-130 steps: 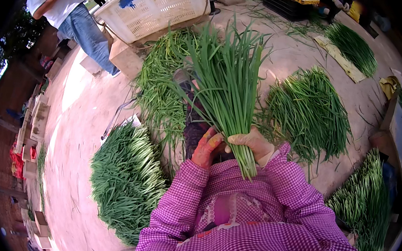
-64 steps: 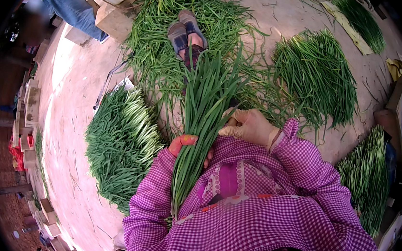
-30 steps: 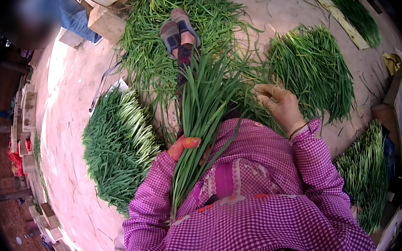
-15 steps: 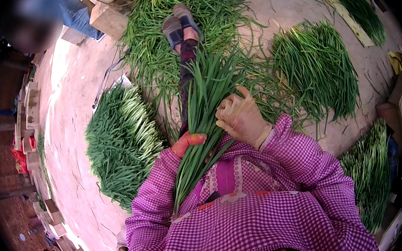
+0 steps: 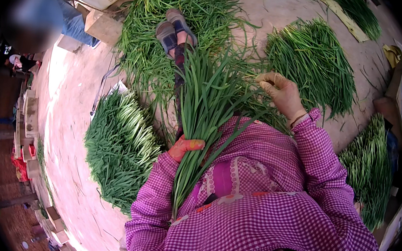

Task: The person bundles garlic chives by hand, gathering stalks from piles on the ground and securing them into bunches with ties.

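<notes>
My left hand [image 5: 185, 149], in an orange-red glove, is closed round the lower part of a bunch of long green chive leaves [image 5: 209, 90]. The leaves fan out away from me, and their lower ends lie along my checked sleeve and apron. Right of the bunch, apart from it, my right hand [image 5: 282, 95] in a pale, thin glove has its fingers pinched together. A thin yellowish strand shows by those fingertips; whether it is held is too small to tell.
Loose chives [image 5: 147, 33] lie round my shoes [image 5: 174, 28]. A neat stack of chives [image 5: 121, 147] is at left, another pile [image 5: 311, 63] at upper right, and more [image 5: 368, 173] at far right. A person in jeans [image 5: 77, 24] sits at upper left by a block [image 5: 105, 28].
My right hand has moved from beside the bunch out to the right and a little away from me. The bunch has spread wider, still in my left hand.
</notes>
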`<act>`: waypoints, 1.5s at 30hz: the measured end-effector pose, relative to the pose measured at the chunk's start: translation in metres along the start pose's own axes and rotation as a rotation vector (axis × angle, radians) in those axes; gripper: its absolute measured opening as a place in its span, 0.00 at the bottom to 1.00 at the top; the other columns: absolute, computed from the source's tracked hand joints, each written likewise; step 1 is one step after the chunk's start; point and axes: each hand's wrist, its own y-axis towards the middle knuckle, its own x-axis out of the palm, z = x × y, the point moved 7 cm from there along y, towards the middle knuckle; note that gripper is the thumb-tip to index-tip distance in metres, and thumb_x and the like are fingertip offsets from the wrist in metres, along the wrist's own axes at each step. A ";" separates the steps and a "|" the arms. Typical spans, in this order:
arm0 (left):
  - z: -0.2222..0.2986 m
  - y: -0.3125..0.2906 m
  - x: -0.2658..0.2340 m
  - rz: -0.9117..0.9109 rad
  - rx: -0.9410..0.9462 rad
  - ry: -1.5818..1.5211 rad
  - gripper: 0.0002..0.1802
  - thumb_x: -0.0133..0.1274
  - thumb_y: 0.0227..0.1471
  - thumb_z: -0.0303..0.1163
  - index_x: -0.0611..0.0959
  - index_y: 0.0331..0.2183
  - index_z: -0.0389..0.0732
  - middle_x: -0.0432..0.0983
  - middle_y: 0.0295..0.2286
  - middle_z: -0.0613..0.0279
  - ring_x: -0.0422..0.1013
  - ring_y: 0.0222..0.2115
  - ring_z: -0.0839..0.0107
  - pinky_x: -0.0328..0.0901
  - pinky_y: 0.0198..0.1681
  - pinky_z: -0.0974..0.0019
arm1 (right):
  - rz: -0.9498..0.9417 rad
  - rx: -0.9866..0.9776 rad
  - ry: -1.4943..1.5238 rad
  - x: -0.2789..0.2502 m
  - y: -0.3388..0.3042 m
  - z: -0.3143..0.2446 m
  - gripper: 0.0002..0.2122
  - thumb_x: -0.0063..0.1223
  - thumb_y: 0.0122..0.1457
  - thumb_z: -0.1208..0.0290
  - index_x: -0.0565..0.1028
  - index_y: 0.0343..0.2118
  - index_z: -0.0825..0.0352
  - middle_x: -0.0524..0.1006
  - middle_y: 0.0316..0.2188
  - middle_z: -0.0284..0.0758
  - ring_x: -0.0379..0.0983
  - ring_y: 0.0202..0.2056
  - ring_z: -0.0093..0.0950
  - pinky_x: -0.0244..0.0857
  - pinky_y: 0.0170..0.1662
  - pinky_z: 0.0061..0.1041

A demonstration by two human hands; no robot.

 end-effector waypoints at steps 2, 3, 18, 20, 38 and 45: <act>-0.001 -0.001 0.002 -0.019 -0.042 -0.060 0.33 0.59 0.42 0.28 0.70 0.53 0.39 0.74 0.43 0.58 0.74 0.38 0.68 0.71 0.41 0.65 | -0.032 -0.045 0.097 0.009 0.007 -0.007 0.10 0.57 0.53 0.67 0.79 0.38 0.61 0.79 0.34 0.34 0.74 0.35 0.32 0.67 0.41 0.32; -0.005 -0.001 -0.004 -0.036 -0.063 -0.034 0.33 0.59 0.42 0.29 0.70 0.53 0.39 0.75 0.43 0.58 0.74 0.38 0.68 0.71 0.41 0.65 | -0.009 -0.136 0.006 0.014 0.011 -0.016 0.10 0.57 0.53 0.66 0.79 0.38 0.60 0.78 0.35 0.33 0.73 0.37 0.32 0.65 0.43 0.32; -0.002 0.002 -0.003 0.040 0.012 0.181 0.30 0.62 0.39 0.45 0.76 0.44 0.39 0.76 0.23 0.59 0.72 0.19 0.70 0.67 0.20 0.68 | 0.162 -0.242 -0.356 0.020 0.037 -0.015 0.07 0.57 0.50 0.65 0.76 0.30 0.61 0.75 0.27 0.30 0.72 0.35 0.30 0.60 0.49 0.36; -0.004 0.002 -0.003 0.044 0.017 0.155 0.30 0.61 0.39 0.46 0.76 0.43 0.39 0.76 0.22 0.59 0.71 0.19 0.70 0.67 0.20 0.68 | 0.212 0.015 -0.229 -0.006 0.047 0.014 0.07 0.56 0.50 0.66 0.77 0.30 0.62 0.76 0.28 0.31 0.73 0.33 0.31 0.63 0.45 0.32; -0.006 0.000 -0.005 0.012 -0.035 0.125 0.32 0.62 0.40 0.44 0.75 0.46 0.39 0.76 0.23 0.58 0.72 0.19 0.68 0.67 0.19 0.67 | 0.193 -0.386 -0.806 0.024 0.036 -0.033 0.08 0.57 0.48 0.71 0.76 0.32 0.61 0.73 0.27 0.30 0.70 0.39 0.30 0.56 0.52 0.33; -0.006 0.003 -0.009 -0.003 -0.044 0.067 0.29 0.62 0.40 0.35 0.75 0.46 0.38 0.77 0.25 0.59 0.74 0.23 0.68 0.71 0.26 0.66 | -0.022 -0.271 -0.132 0.001 0.035 -0.028 0.09 0.58 0.51 0.65 0.78 0.36 0.58 0.79 0.29 0.29 0.73 0.34 0.29 0.63 0.46 0.32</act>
